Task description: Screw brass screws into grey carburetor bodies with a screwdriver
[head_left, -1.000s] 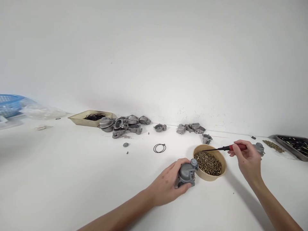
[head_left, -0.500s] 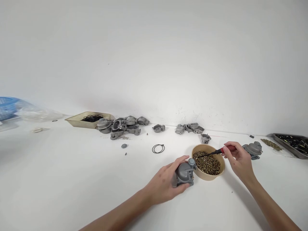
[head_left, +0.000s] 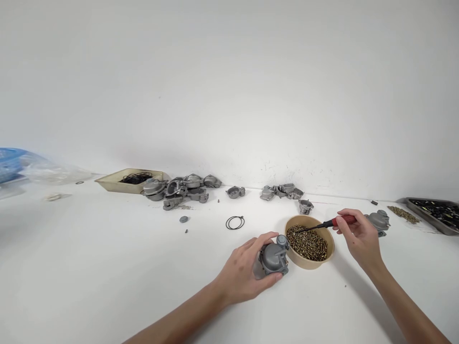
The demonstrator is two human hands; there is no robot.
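My left hand (head_left: 247, 267) is closed around a grey metal carburetor float bowl (head_left: 273, 258) on the white table, thumb at its near side and fingers along the far side. A tan round bowl (head_left: 308, 263) full of brass-coloured screws (head_left: 309, 243) stands just right of it. My right hand (head_left: 360, 239) grips a screwdriver (head_left: 340, 221) by its red handle. The dark shaft slants down to the left, its tip among the screws at the bowl's left side; whether a screw sits on the tip is too small to tell.
Several grey castings (head_left: 179, 188) are heaped beside a cream tray (head_left: 118, 184) of black rings. Two black rings (head_left: 235, 222) lie mid-table. More castings (head_left: 283, 191) rest near the wall. Rightward are another grey part (head_left: 379, 220), small brass pieces (head_left: 404, 215) and a dark tray (head_left: 435, 215).
The grey float bowl has tilted slightly in my left hand. My right hand and the screwdriver have shifted a little, with the tip still in the screws.
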